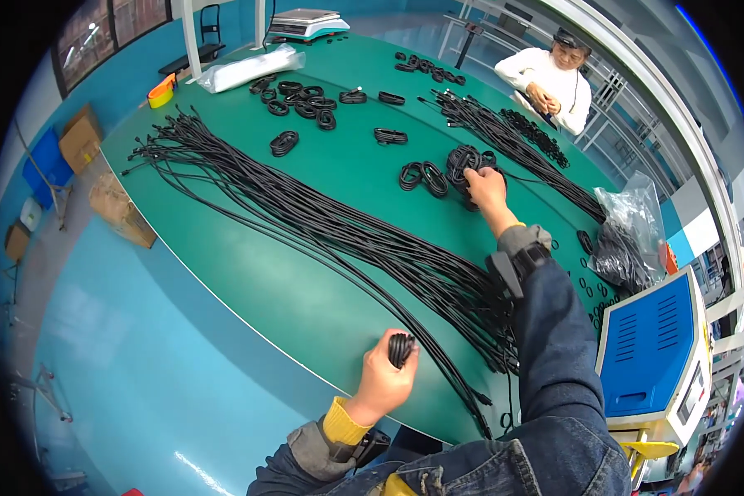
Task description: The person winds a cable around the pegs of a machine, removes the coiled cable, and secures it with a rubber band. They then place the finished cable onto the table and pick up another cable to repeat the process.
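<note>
My left hand (380,380) is closed round a small coiled black cable (401,350), held up near the front edge of the green table (281,318). My right hand (488,192) reaches across to a cluster of coiled black cables (465,157), its fingers closed on the near side of one coil. The fingertips are partly hidden by the coils. Just left of that hand lie two joined-looking coils (424,177). Between my hands stretches a long bundle of loose black cables (322,202), running from the far left toward my right forearm.
More coils (306,103) lie farther back. A second cable bundle (512,145) faces a person in white (554,78). At right are a plastic bag (632,231), small black rings (597,298) and a blue-and-white machine (649,347). Yellow tape (162,91) and a scale (308,25) stand at back.
</note>
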A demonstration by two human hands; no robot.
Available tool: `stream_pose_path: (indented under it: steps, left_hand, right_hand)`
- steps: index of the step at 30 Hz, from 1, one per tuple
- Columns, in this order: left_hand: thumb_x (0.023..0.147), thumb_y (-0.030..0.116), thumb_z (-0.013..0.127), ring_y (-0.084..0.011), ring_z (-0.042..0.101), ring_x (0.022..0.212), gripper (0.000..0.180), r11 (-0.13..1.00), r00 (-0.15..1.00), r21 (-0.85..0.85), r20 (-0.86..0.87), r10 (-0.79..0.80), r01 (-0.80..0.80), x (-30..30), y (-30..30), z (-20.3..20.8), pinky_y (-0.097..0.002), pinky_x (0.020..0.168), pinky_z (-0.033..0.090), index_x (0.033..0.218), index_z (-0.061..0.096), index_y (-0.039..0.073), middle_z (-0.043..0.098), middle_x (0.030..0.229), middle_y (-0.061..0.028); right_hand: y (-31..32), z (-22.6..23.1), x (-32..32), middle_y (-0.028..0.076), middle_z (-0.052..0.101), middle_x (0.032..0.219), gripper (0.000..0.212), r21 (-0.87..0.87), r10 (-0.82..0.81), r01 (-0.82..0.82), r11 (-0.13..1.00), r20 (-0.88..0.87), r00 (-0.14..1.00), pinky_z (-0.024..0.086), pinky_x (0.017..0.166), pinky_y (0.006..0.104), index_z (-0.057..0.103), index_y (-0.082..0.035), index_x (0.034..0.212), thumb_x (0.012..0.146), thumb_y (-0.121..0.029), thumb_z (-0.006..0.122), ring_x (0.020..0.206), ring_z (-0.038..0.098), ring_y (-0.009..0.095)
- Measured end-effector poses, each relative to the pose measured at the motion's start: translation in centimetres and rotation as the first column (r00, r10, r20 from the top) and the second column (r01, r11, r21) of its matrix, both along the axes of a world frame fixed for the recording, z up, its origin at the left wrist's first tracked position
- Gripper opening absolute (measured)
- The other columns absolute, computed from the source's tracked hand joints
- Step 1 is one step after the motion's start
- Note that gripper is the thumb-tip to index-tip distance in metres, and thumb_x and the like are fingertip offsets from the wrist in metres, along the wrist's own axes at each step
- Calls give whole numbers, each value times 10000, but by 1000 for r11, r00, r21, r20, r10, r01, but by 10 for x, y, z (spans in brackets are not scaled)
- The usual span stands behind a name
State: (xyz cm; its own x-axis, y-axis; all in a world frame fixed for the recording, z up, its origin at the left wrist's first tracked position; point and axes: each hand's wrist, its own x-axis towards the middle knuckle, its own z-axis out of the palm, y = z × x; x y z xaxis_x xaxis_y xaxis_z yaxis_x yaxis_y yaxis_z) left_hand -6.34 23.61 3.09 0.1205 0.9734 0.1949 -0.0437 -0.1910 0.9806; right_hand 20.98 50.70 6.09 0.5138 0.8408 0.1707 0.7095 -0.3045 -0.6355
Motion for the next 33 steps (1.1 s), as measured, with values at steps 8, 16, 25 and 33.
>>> stream_pose_path:
  steps: [8,16,25,33]
  left_hand:
    - [875,102,581,-24,421,541,211,986,885,-162,455,102,-30,-8,9,5,-175,477,324,1052,530,0,503,672,28]
    - [871,222,612,-39,420,487,203,970,910,-20,352,-219,241,-17,-20,60,-186,413,316,935,568,34,498,629,20]
    - [868,256,599,-83,419,459,187,780,792,-366,554,-256,508,11,-61,68,-215,380,303,786,560,92,486,597,5]
    - [862,274,597,-106,398,430,226,611,883,-641,387,-265,465,46,-1,40,-228,364,292,729,494,123,430,551,3]
  right_hand:
    - [-183,75,-106,12,614,799,176,167,561,-566,808,-515,649,464,577,232,587,-29,900,837,-192,603,675,567,81]
    - [-309,74,-113,-16,597,756,158,168,573,-700,694,-717,396,447,602,217,615,-39,899,822,-176,627,679,540,56]
    - [-367,61,-85,8,601,782,209,334,508,-678,655,-859,67,462,615,215,595,-12,941,841,-194,624,669,550,75]
    - [-459,46,-29,-1,589,801,226,147,342,-333,931,-671,658,457,588,211,585,3,991,859,-180,577,665,544,71]
